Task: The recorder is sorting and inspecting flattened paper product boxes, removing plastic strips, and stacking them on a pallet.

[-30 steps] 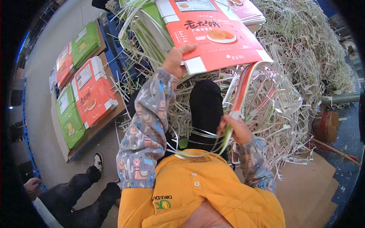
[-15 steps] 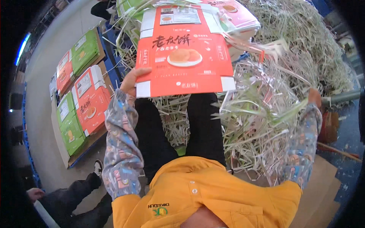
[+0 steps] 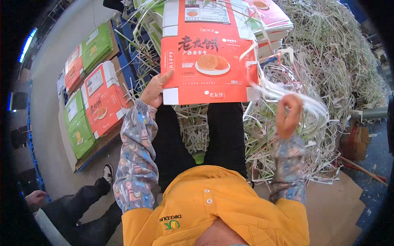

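My left hand (image 3: 155, 88) grips the lower left edge of a red flat carton blank (image 3: 240, 67), thumb on its printed face. The blank has white corner flaps and a picture of round cakes on a plate. It is held above my knees, its upper end by other stacked blanks. My right hand (image 3: 289, 117) is to the right of the blank, apart from it, with fingers curled. Pale paper strips (image 3: 314, 104), smeared by motion, pass close to its fingertips; whether the fingers hold any is unclear.
A big heap of shredded paper strips (image 3: 332, 49) fills the right side. Pink blanks (image 3: 271, 18) are stacked at the back. On the left, green blanks (image 3: 80, 125) and red blanks (image 3: 100, 102) lie on a pallet. Another person's leg (image 3: 88, 201) and hand show at lower left.
My right hand has moved left from the far right, closer to the carton blank. The strips near it have swung. The blank and my left hand have shifted slightly right in the picture.
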### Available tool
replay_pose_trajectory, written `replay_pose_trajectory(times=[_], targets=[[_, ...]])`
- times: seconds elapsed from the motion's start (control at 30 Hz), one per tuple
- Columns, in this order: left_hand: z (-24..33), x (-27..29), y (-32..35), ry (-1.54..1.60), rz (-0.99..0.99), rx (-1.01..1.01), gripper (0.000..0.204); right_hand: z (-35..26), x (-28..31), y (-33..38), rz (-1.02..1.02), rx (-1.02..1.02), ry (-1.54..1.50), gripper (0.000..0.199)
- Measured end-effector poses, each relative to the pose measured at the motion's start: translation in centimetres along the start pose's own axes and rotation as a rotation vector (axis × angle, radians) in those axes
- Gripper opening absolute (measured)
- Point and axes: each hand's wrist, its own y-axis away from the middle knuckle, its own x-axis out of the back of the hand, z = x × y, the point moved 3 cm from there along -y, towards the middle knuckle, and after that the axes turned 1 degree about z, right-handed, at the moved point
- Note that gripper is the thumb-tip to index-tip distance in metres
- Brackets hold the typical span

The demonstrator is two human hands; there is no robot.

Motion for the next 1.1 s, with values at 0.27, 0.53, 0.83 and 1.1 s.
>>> replay_pose_trajectory(times=[0.27,0.53,0.83,1.1], targets=[[-0.3,-1.0,2.7,-0.082,0.006,-0.195,0.051,-6.2,-4.5,7.4,-0.167,-0.074,-0.277,0.018],[-0.4,-1.1,4.3,-0.006,0.038,-0.287,0.036,0.1,-6.9,7.7,-0.093,-0.463,-0.106,0.021],[-1.2,0.0,4.4,0.088,0.012,-0.297,0.031,-10.0,-6.7,2.3,-0.096,0.094,-0.427,0.031],[-1.2,-0.4,4.9,0.162,0.043,-0.342,0.031,-11.4,-4.2,-7.4,-0.067,0.3,-0.201,0.018]])
